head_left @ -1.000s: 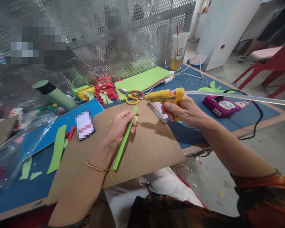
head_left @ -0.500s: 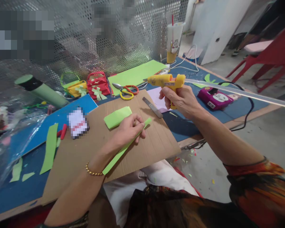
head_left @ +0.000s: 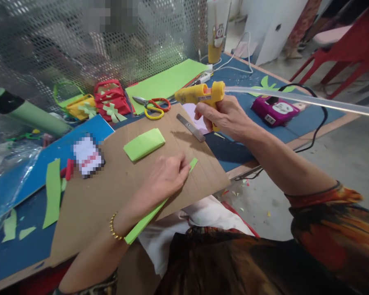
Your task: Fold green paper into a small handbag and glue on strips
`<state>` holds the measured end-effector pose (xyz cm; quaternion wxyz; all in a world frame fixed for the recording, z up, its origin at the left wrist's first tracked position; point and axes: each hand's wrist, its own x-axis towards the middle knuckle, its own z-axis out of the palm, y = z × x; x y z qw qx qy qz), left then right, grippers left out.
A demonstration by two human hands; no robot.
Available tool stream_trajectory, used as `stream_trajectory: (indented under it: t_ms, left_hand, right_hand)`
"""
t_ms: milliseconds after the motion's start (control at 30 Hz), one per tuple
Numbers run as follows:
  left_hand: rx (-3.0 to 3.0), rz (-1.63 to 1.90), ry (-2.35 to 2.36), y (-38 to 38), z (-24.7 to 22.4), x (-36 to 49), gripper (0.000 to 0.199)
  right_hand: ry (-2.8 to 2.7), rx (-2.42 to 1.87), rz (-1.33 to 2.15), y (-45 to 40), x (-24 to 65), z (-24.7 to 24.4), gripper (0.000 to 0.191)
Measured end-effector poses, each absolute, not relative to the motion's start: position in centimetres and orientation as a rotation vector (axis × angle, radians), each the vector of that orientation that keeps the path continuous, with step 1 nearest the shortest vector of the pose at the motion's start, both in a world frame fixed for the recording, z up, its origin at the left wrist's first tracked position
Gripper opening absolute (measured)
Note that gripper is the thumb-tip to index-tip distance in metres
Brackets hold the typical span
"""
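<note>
Across the near side of a brown cardboard sheet (head_left: 89, 213) lies a long, narrow, bright green paper strip (head_left: 144, 223), 1 end overhanging the edge. The left hand (head_left: 166, 174) is closed around its upper part, fingertips hidden. It looks very light, flexible lengthwise and easily creased; a gentle pinch near either of its 2 ends would probably suit it. Beyond the hand rests a folded green paper packet (head_left: 144, 144), likely a little stiffer. To its right are a flat grey metal bar (head_left: 190, 127) and scissors with red and yellow handles (head_left: 147, 103). The right hand (head_left: 226, 114) grips a yellow glue gun (head_left: 192, 94), raised above the bar.
</note>
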<state>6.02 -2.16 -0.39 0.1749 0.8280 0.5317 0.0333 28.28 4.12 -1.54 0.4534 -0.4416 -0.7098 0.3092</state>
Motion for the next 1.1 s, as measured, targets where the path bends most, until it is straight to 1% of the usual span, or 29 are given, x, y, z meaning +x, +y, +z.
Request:
stream_trajectory:
  t_ms: [67, 200, 267, 433, 567, 900, 1000, 1100]
  left_hand:
    - [2.437, 0.095, 1.474, -2.1, -0.6, 5.9, 0.021]
    - [2.505, 0.268, 1.218, -2.0, -1.1, 5.5, 0.006]
    - [2.511, 0.332, 1.145, -1.9, -1.5, 5.3, 0.007]
    - [2.515, 0.347, 1.021, -1.5, -2.1, 4.7, 0.016]
    - [2.477, 0.360, 1.006, -1.4, -2.1, 4.5, 0.016]
    - [2.528, 0.245, 1.038, -1.7, -1.6, 4.9, 0.023]
    - [2.511, 0.246, 1.056, -1.6, -1.6, 4.8, 0.020]
    - [2.429, 0.284, 1.123, -1.4, -1.8, 4.8, 0.010]
  right_hand:
    - [-1.749, -1.103, 0.761, 4.1, 28.3, -1.5, 0.049]
    - [-1.720, -1.116, 0.759, 3.9, 28.3, -1.3, 0.049]
    - [-1.692, -1.136, 0.770, 3.8, 28.3, -1.1, 0.047]
    - [-1.651, -1.171, 0.803, 3.4, 28.3, -0.5, 0.038]
    - [-1.624, -1.170, 0.821, 3.3, 28.3, -0.4, 0.040]
    - [-1.644, -1.159, 0.815, 3.3, 28.2, -0.4, 0.043]
    - [-1.678, -1.170, 0.795, 3.3, 28.2, -0.3, 0.043]
    - [-1.702, -1.154, 0.755, 3.3, 28.3, -0.4, 0.045]
